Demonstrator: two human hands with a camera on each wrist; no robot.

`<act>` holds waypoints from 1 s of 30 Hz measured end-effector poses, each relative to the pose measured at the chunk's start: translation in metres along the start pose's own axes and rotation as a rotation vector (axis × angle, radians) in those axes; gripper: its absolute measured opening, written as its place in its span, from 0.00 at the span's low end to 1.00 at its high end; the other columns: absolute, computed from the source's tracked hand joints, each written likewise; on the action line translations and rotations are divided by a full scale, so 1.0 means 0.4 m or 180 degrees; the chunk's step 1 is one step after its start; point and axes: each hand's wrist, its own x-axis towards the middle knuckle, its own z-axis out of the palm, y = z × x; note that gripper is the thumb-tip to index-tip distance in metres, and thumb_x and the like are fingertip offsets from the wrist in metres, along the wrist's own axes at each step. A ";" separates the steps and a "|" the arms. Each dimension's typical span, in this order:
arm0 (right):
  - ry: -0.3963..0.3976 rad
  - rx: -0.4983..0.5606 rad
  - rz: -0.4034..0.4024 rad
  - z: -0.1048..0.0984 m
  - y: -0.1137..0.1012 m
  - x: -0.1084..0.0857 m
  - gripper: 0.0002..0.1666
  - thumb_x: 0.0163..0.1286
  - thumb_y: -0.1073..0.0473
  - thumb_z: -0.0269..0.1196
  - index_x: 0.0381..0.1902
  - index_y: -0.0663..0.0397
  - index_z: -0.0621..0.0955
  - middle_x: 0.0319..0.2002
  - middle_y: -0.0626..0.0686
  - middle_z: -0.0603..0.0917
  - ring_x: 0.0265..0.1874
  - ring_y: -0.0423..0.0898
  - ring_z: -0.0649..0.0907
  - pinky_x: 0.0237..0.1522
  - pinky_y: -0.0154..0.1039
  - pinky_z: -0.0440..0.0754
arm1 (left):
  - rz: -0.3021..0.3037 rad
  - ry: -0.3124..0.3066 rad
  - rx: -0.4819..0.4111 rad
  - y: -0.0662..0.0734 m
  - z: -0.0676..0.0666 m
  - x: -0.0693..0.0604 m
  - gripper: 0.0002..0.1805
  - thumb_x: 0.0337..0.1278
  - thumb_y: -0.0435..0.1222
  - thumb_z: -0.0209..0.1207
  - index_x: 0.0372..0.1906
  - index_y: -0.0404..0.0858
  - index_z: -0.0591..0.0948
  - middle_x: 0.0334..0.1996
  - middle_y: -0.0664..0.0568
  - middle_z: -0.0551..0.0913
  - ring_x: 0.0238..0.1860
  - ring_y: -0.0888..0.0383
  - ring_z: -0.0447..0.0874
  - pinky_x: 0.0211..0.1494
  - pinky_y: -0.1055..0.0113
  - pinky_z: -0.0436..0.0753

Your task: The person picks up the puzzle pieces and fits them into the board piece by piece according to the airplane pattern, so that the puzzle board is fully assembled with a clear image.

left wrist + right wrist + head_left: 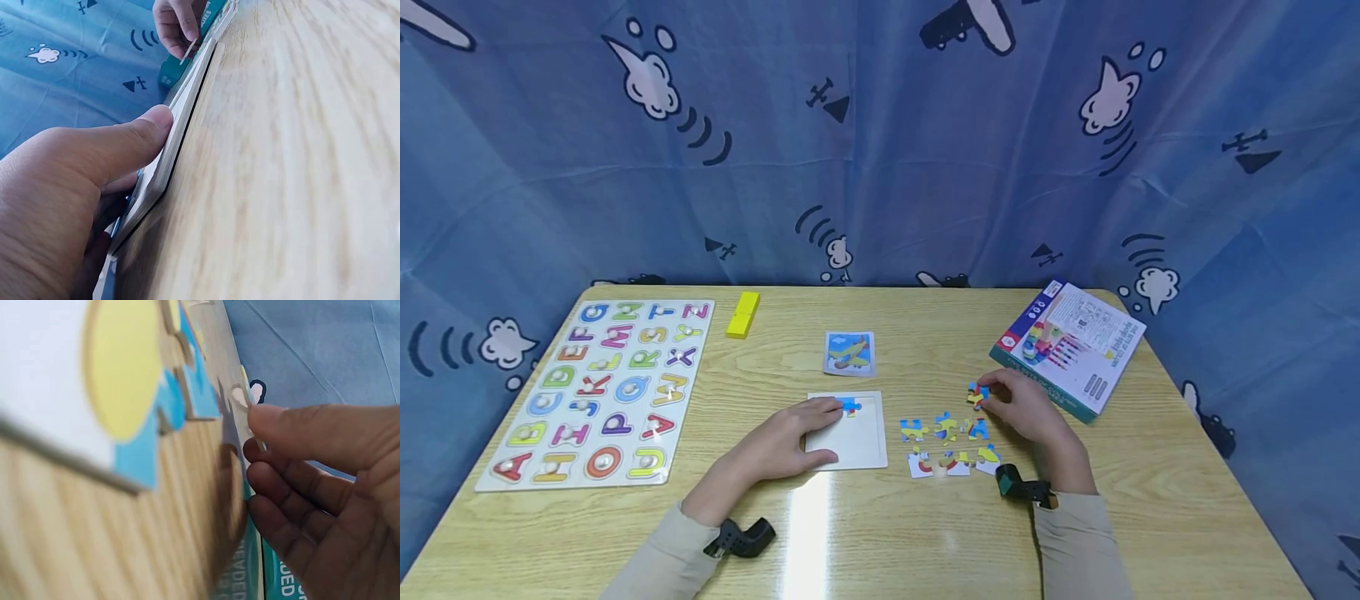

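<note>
My left hand [797, 433] rests on a white puzzle tray [863, 437], its fingertips by a blue puzzle piece [851, 406] at the tray's top. In the left wrist view the thumb [147, 131] lies on the tray's edge. My right hand [1026, 408] pinches a red, yellow and blue jigsaw piece [977, 395] between thumb and fingers, lifted above the table in the right wrist view. Left of that hand lie two rows of loose pieces [913, 430]. Behind the tray is a picture card [849, 354] of a yellow plane.
An alphabet peg board [625, 358] covers the table's left side. A yellow block [742, 315] lies near the back edge. At the right, close behind my right hand, is a white and teal box [1078, 342]. A blue patterned curtain [880, 167] hangs behind the table.
</note>
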 end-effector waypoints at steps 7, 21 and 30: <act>-0.0042 -0.0043 -0.0099 -0.004 -0.020 -0.003 0.15 0.66 0.62 0.61 0.51 0.57 0.79 0.50 0.58 0.79 0.45 0.52 0.77 0.53 0.51 0.78 | 0.0018 0.0002 0.0021 0.000 -0.002 0.002 0.36 0.55 0.52 0.62 0.66 0.38 0.71 0.67 0.49 0.69 0.69 0.50 0.65 0.70 0.55 0.67; -0.0019 0.0051 -0.0489 0.019 -0.103 -0.001 0.15 0.65 0.61 0.63 0.49 0.58 0.80 0.47 0.56 0.80 0.49 0.55 0.80 0.54 0.52 0.80 | -0.0020 -0.0078 -0.0004 0.002 -0.006 0.001 0.40 0.51 0.55 0.64 0.66 0.39 0.70 0.68 0.50 0.68 0.70 0.51 0.64 0.72 0.56 0.65; -0.0127 -0.0064 -0.0742 0.065 -0.162 -0.002 0.14 0.64 0.61 0.64 0.48 0.57 0.81 0.46 0.53 0.80 0.48 0.52 0.81 0.52 0.48 0.81 | -0.0026 -0.0083 -0.0029 0.004 -0.005 -0.001 0.41 0.50 0.55 0.65 0.67 0.39 0.70 0.68 0.49 0.68 0.69 0.51 0.64 0.72 0.55 0.65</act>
